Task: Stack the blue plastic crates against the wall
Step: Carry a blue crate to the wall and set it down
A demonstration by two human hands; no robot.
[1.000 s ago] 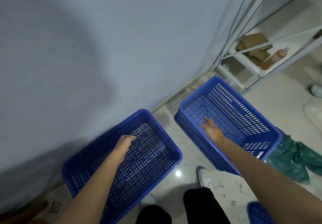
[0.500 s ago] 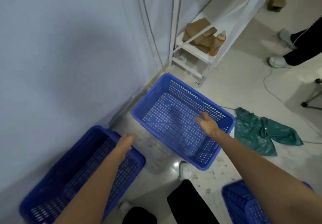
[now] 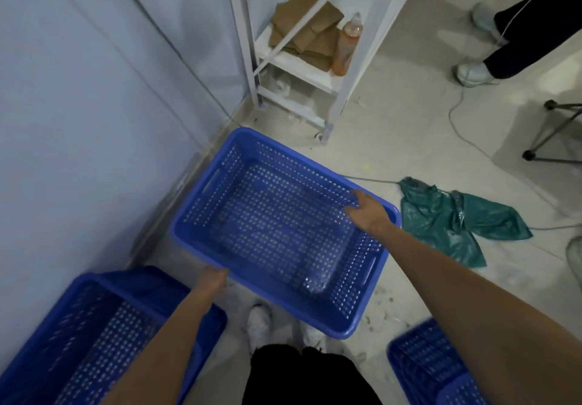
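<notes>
Three blue crates in view. Middle crate (image 3: 277,231): perforated walls and floor, slot handles on its short ends, empty, sitting at an angle on the floor (image 3: 409,140) with its far left corner close to the base of the wall (image 3: 78,121). Whether its underside touches the floor or is raised cannot be told from this angle.

Left hand (image 3: 214,280): at the near long rim of the middle crate, fingers curled under the rim edge and hidden by it; closed around the rim as far as visible. Right hand (image 3: 367,212): on the far right rim, fingers hooked over the edge into the crate, thumb on the inner wall; gripping the rim.

Left crate (image 3: 104,335): lower left, alongside the wall, empty, partly cut off by the frame and crossed by the left forearm. Third crate (image 3: 431,370): lower right corner, only one corner showing, apart from the middle crate.

Own white shoe (image 3: 259,322) on the floor just below the middle crate.

Green plastic sheet (image 3: 447,218): crumpled on the floor just right of the middle crate. White shelf rack (image 3: 315,67) stands beyond the crate against the wall, carrying brown cardboard pieces (image 3: 308,29) and an orange bottle (image 3: 346,45). Grey cable (image 3: 466,133) trails across the floor. Second person's leg and white shoe (image 3: 475,74) upper right; tripod foot (image 3: 548,140) at right edge.
</notes>
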